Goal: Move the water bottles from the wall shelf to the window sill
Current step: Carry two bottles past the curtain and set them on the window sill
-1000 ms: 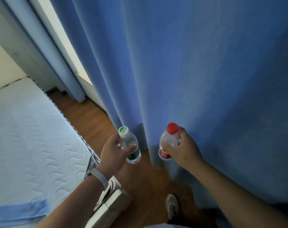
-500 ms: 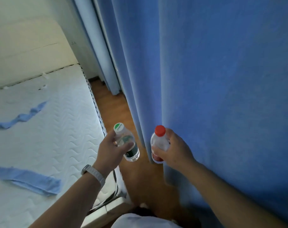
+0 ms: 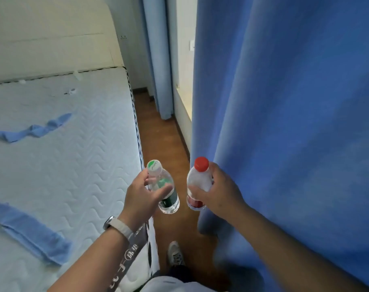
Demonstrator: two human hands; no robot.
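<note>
My left hand (image 3: 142, 193) grips a clear water bottle with a green-and-white cap and dark green label (image 3: 165, 191), held upright over the wooden floor beside the bed. A second clear bottle with a red cap and red label (image 3: 198, 182) is upright in my right hand (image 3: 219, 192), close to the edge of the blue curtain. The two bottles are side by side, a little apart. Ahead, past the curtain's edge, a pale window sill (image 3: 184, 106) shows below a bright window.
A big blue curtain (image 3: 284, 102) fills the right side. A bare white mattress (image 3: 63, 144) with blue cloth strips (image 3: 28, 232) lies on the left. A narrow strip of wooden floor (image 3: 164, 140) runs between them. My shoe (image 3: 175, 253) is on it below.
The view has swung left and forward along the gap, revealing the window sill past the curtain's edge. Both hands keep the same hold on their bottles.
</note>
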